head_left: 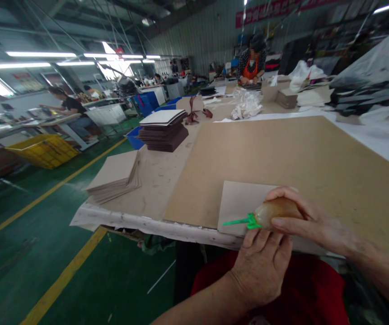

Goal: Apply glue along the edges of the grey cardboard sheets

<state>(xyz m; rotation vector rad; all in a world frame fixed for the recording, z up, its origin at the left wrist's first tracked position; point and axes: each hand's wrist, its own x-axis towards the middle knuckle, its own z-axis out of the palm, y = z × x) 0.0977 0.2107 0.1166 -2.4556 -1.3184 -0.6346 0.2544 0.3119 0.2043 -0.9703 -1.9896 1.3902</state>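
Note:
My right hand (302, 214) is wrapped round a squeeze glue bottle (271, 214) with a soft, amber-coloured body. Its thin green nozzle points left and lies over a light beige card panel (240, 201). This panel is near the table's front edge, on top of a large tan board (265, 149). Just below the bottle, my left hand (262, 266) is palm down, its fingers stretched out and resting at the panel's near edge. Those fingertips are partly hidden beneath the bottle. The panel's right part is covered by my hands and the bottle.
Beige card panels (114, 176) are stacked at the table's left corner. Behind them stands a dark brown stack (163, 135) topped with white sheets. Crumpled clear plastic (246, 103) lies farther back. A co-worker in an orange apron (250, 70) stands at the far end.

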